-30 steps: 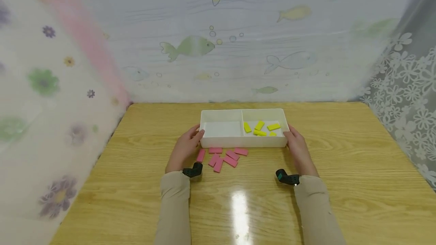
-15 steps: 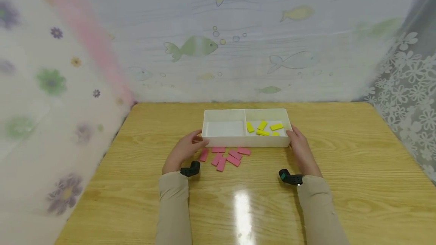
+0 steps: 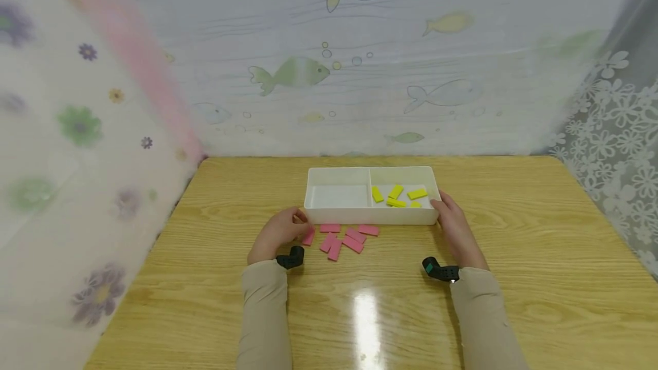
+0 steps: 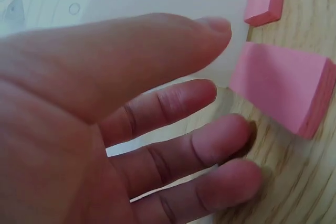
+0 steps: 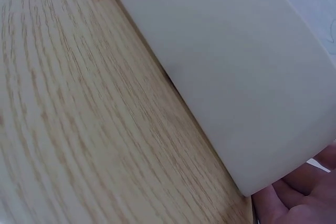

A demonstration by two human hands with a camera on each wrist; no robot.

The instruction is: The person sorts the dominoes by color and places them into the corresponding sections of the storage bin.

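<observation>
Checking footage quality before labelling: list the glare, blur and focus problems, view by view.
Head view: a bright glare streak on the table, curtain edges soft, and the pink blocks and tray sharp. Left wrist view: the left hand fills the frame, slightly soft. Right wrist view: the tray wall is a featureless white and the wood grain is smeared.

Six flat pink blocks [image 3: 341, 237] lie scattered just beside the left fingertips [image 3: 302, 227]; the white two-compartment tray [image 3: 371, 216] touches the right fingers [image 3: 441, 203].
</observation>
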